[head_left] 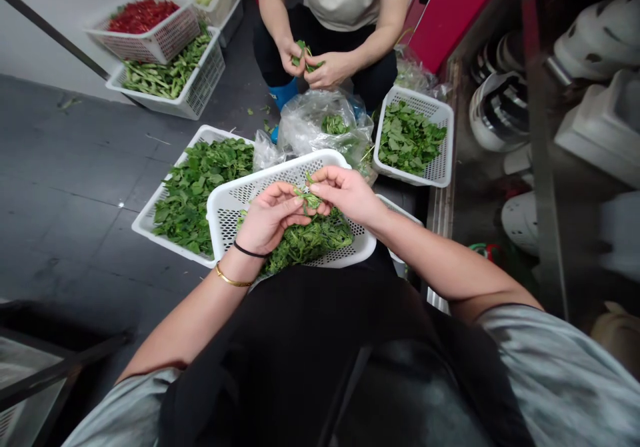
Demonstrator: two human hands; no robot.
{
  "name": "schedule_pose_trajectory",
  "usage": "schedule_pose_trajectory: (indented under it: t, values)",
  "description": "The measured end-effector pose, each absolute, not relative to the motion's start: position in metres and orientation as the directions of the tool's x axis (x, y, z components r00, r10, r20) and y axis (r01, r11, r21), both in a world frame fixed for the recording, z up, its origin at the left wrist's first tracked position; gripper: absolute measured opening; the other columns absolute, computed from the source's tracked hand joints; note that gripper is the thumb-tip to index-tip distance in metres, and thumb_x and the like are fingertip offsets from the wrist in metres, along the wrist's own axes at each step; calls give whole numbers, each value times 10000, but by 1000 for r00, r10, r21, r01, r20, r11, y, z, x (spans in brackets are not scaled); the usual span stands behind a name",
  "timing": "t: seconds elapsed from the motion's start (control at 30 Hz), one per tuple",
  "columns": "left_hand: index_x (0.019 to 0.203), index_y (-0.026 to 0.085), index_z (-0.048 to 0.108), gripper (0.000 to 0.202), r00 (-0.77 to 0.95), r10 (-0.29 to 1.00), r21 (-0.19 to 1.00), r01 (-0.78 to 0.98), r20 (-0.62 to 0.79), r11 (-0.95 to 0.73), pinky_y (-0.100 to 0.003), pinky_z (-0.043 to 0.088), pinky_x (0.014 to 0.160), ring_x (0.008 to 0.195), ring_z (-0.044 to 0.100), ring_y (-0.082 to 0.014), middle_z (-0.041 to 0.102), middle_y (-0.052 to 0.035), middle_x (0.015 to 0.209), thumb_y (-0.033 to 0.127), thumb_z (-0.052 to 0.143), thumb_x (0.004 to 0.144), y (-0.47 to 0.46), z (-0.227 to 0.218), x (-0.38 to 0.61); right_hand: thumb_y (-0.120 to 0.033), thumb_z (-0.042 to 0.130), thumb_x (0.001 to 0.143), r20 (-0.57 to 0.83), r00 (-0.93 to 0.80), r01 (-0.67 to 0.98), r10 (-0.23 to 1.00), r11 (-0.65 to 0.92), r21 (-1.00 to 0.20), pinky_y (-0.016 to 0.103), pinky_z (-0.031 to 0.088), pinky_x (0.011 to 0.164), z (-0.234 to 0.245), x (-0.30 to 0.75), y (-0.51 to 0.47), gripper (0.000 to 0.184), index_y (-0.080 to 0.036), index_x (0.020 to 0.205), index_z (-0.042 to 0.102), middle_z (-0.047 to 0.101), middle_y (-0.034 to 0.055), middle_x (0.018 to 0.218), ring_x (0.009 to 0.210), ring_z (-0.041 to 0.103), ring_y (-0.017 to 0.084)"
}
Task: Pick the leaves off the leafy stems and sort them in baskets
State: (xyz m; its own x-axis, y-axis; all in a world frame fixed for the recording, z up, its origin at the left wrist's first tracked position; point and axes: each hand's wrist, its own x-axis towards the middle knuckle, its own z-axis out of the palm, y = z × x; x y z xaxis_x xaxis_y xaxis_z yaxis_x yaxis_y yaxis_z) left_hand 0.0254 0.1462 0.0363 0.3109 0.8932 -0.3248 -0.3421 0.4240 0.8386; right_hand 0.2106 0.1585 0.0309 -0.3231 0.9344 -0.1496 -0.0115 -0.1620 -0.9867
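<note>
Between my two hands is a small sprig of leafy greens (309, 199), held above a white perforated basket (240, 197). My left hand (273, 217) pinches the sprig from the left, thumb against fingers. From the right, my right hand (345, 193) grips it near the top with thumb and forefinger. Below them, a heap of darker, curled greens (310, 243) lies in the basket, which rests close against my lap. Just left of it, partly under its rim, stands another white basket (145, 215) full of flat green leaves (195, 193).
Opposite me sits a person (345, 0) whose hands hold greens over a clear plastic bag (320, 123). A basket of leaves (413, 137) stands at right. Stacked baskets with red chillies (143, 17) and green pods (165, 77) stand at back left. Metal shelving (543, 147) runs along the right.
</note>
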Motion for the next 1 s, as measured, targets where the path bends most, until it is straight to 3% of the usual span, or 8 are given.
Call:
schedule_pose_trajectory:
  t: [0.13,0.27,0.4,0.6,0.8,0.87,1.0]
  values:
    - [815,155,638,400,201,934,856,-380,-295,352,-196,606,577,615,700,-114,726,12,704,251,937,567,143,31,34,-398,642,906,30,-310,249,950,111,-962,250,496,610,32,208,149,256,-161,1003,646,685,15,756,642,637,135]
    - [821,172,623,392,171,937,856,-382,-305,349,-202,587,565,602,689,-119,712,17,673,259,917,576,140,30,40,-300,606,937,214,-371,476,904,382,-792,295,475,770,37,208,144,166,-153,941,683,717,75,895,828,646,183]
    - [776,147,650,300,250,906,902,-186,-340,390,-234,565,552,539,657,-129,691,-9,624,249,869,599,143,35,31,-263,597,938,122,-443,515,888,364,-776,265,432,725,46,219,146,161,-154,868,693,683,33,777,758,617,158]
    - [652,148,667,111,186,976,981,173,-115,82,-181,428,489,496,536,-75,617,27,577,119,746,580,157,46,-1,-228,617,924,-24,-473,587,881,295,-754,253,382,685,64,236,150,145,-137,854,705,658,12,733,686,576,126]
    - [907,173,718,178,389,915,979,203,-110,32,-258,478,549,547,592,-141,660,-7,681,256,715,750,151,59,15,-225,545,971,6,-587,632,809,463,-621,270,380,705,61,228,147,215,-140,845,696,680,49,795,732,579,150]
    - [814,181,716,107,438,899,938,321,-20,-135,-273,465,599,600,584,-154,664,-31,707,283,688,797,150,60,25,-233,517,989,1,-619,660,785,521,-542,272,376,690,59,225,145,241,-135,856,693,687,64,809,730,573,157]
    - [668,203,626,197,477,873,762,527,101,-376,-306,434,710,687,550,-189,611,-37,682,262,598,855,156,55,32,-265,503,996,-42,-569,775,821,519,-362,292,357,619,64,229,135,264,-113,935,711,718,125,884,715,586,186]
